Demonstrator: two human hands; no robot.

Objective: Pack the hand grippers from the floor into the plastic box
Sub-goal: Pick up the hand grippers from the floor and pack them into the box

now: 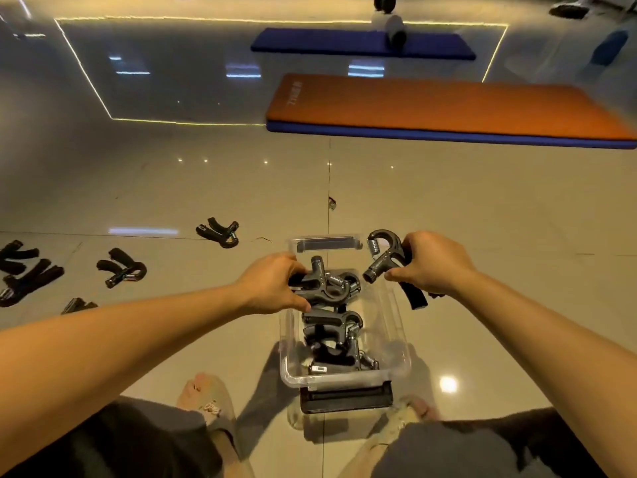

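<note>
A clear plastic box stands on the floor between my feet, with several black hand grippers piled inside. My left hand holds one gripper by its handle, low over the far end of the box. My right hand grips another hand gripper by its handles, just above the box's right rim, spring end pointing left. More grippers lie on the floor to the left: one near the middle, one further left, several at the frame's edge.
An orange mat on a blue one lies on the tiled floor ahead, with another blue mat and a grey roller behind it. My feet in sandals flank the box. A small dark bit lies beyond the box.
</note>
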